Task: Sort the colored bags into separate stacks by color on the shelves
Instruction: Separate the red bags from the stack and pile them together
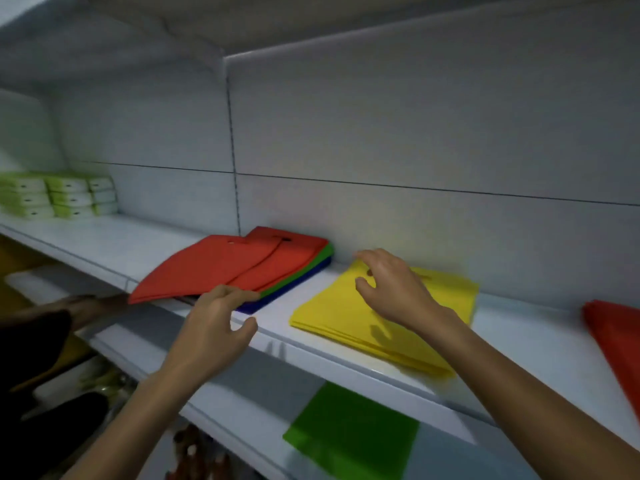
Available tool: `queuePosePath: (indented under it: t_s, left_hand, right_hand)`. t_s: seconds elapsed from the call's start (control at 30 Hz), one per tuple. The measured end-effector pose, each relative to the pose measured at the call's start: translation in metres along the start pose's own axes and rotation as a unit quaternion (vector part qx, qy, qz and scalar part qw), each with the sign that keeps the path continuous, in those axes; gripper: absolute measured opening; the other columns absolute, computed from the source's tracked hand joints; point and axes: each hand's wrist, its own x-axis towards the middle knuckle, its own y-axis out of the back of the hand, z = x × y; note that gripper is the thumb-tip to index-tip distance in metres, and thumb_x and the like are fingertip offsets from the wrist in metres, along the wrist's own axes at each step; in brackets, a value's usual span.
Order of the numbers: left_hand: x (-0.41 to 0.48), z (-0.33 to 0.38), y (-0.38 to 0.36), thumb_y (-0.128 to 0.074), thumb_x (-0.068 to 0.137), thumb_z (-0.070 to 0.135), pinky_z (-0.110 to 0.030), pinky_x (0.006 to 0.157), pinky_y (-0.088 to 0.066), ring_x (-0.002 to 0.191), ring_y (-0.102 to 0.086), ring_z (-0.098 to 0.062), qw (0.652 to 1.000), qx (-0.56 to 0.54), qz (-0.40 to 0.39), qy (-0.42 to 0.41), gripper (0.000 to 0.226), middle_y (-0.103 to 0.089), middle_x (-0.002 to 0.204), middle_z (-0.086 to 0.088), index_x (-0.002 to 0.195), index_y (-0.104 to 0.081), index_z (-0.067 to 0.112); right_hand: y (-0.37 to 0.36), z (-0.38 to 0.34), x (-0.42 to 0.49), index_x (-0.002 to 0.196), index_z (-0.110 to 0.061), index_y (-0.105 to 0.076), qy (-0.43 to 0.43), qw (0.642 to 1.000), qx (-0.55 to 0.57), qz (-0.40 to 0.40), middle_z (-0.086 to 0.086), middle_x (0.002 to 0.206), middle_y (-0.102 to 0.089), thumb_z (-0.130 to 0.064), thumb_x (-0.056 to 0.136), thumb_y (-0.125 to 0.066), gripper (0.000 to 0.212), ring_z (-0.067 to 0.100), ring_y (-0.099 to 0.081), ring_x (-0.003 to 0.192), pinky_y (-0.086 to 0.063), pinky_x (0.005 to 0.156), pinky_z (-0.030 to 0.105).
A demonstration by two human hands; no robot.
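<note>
Along the white shelf (104, 244), a yellow stack (332, 317) of bags is laid at 4 o'clock, and a mixed stack (221, 268), red over green over blue, at 8 o'clock. A green bag (349, 434) is seen at 6 o'clock on the lower shelf (225, 410), a red bag (616, 337) at the 4 o'clock edge, and boxed packs (59, 199) at 9 o'clock. The right hand (391, 285) is spread loosely on the yellow stack. The left hand (211, 320) is rested, fingers relaxed, at the mixed stack's near corner.
</note>
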Motion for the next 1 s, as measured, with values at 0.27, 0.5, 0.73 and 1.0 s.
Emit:
queuePosePath:
  t_s: [0.27,0.5,0.73,1.0]
  left_hand:
    - [0.034,-0.121,0.045,-0.062,0.080,0.012,-0.031,0.091,-0.040,0.108,-0.053,-0.021,0.995,0.066,0.017,0.066,0.037,-0.058,0.116,-0.005,0.117,-0.062,0.017]
    - [0.098,-0.182,0.023,-0.060,0.084,0.021,-0.033,0.091,-0.040,0.109,-0.052,-0.023,0.994,0.057,-0.003,0.096,0.036,-0.056,0.119,-0.008,0.120,-0.059,0.019]
    - [0.155,-0.256,0.005,-0.063,0.084,0.026,-0.032,0.088,-0.040,0.105,-0.054,-0.025,0.993,0.033,-0.023,0.111,0.033,-0.059,0.113,-0.011,0.116,-0.063,0.020]
    - [0.207,-0.334,-0.015,-0.052,0.091,0.035,-0.033,0.091,-0.038,0.112,-0.054,-0.028,0.984,0.019,-0.101,0.145,0.042,-0.061,0.118,-0.012,0.130,-0.049,0.023]
  right_hand:
    - [-0.071,-0.085,0.088,0.134,-0.012,-0.043,0.043,0.998,0.015,-0.036,0.009,0.128,-0.050,-0.021,0.089,-0.047,0.047,0.028,-0.047,0.119,-0.040,0.097,0.037]
    - [-0.099,-0.102,0.177,0.128,-0.007,-0.048,0.045,0.997,0.012,-0.053,0.013,0.125,-0.051,-0.022,0.089,-0.045,0.042,0.029,-0.048,0.116,-0.042,0.096,0.040]
    - [-0.147,-0.104,0.221,0.131,-0.008,-0.045,-0.015,0.996,-0.012,-0.082,0.014,0.129,-0.051,-0.024,0.089,-0.048,0.045,0.032,-0.049,0.118,-0.042,0.097,0.042]
    - [-0.218,-0.126,0.244,0.124,-0.004,-0.044,-0.197,0.963,-0.097,-0.156,0.020,0.129,-0.048,-0.043,0.094,-0.044,0.049,0.036,-0.047,0.120,-0.040,0.094,0.038]
